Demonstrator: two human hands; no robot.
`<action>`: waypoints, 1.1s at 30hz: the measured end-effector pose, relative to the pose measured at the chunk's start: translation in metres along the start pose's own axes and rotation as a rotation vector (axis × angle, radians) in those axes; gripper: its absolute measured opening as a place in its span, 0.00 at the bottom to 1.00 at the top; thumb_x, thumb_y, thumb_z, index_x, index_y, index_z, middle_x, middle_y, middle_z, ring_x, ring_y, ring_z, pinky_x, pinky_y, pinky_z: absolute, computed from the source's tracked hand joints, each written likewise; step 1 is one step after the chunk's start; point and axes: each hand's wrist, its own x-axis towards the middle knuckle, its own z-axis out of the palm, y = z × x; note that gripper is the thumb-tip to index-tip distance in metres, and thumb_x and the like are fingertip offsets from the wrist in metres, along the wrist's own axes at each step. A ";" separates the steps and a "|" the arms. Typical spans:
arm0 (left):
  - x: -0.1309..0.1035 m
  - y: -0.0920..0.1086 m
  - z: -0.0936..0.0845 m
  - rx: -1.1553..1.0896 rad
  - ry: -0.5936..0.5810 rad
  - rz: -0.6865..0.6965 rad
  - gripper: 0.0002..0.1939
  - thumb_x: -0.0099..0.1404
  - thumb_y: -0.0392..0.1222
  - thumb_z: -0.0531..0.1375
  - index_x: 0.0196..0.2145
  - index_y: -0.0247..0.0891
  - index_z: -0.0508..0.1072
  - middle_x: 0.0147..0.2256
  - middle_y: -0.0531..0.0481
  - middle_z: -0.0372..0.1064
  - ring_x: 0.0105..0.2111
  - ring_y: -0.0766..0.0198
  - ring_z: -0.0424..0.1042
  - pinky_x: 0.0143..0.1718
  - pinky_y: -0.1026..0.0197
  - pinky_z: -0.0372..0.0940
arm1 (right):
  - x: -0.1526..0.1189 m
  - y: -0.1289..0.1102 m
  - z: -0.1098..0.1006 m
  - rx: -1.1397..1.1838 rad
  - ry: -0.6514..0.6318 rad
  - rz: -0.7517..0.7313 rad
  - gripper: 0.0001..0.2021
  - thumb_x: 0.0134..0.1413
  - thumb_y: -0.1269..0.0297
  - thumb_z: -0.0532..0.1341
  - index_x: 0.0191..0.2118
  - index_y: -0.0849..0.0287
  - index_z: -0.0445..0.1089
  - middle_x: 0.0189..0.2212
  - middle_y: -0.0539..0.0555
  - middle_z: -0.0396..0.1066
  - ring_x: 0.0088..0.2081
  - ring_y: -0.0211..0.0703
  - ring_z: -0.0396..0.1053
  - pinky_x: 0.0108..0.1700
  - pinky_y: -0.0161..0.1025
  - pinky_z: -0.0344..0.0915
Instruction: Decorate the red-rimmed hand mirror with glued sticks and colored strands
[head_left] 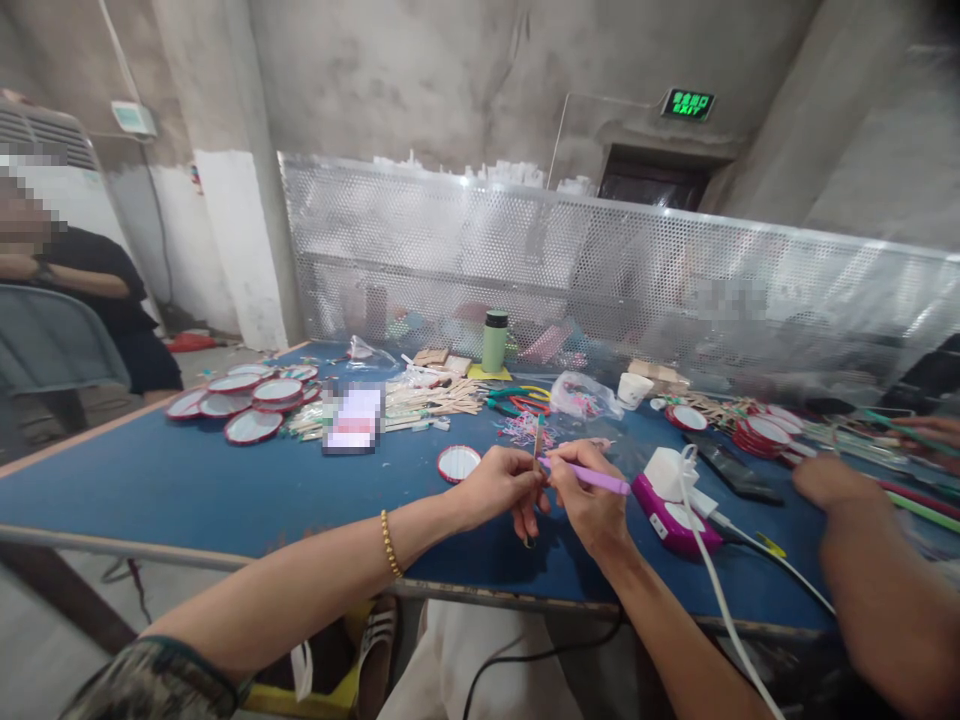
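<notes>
My left hand [504, 486] is closed on a thin wooden stick [538, 445] with a teal tip, held upright over the blue table. A purple pen [600, 479] is gripped in my right hand [589, 500], its end close to the stick; whether it touches cannot be made out. Just left of my hands lies a white disc with a red rim [458, 463]. Behind them is a small heap of pink and blue bits [525, 430], with pliers [517, 403] beyond it.
Stacked red-rimmed discs [253, 427], a phone [352, 420] and many sticks [450, 398] lie to the left and back. A green bottle [494, 345] and paper cup [634, 390] stand behind. A purple power strip [675, 525] with cables and a co-worker's arm [862, 540] are right.
</notes>
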 end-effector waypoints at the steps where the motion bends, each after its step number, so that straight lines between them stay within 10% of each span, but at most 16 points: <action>1: 0.000 0.000 0.000 0.003 0.001 -0.002 0.18 0.58 0.52 0.63 0.29 0.32 0.68 0.23 0.50 0.70 0.16 0.66 0.71 0.14 0.66 0.66 | 0.000 0.000 0.000 -0.001 -0.003 -0.002 0.08 0.56 0.63 0.58 0.27 0.56 0.68 0.17 0.47 0.66 0.20 0.38 0.65 0.22 0.34 0.60; 33: -0.002 0.002 0.005 -0.049 -0.003 -0.107 0.23 0.54 0.57 0.65 0.32 0.33 0.65 0.27 0.47 0.72 0.17 0.63 0.73 0.15 0.65 0.67 | -0.008 -0.005 -0.003 0.194 0.125 0.111 0.07 0.56 0.62 0.59 0.31 0.58 0.70 0.19 0.47 0.69 0.15 0.35 0.63 0.17 0.34 0.61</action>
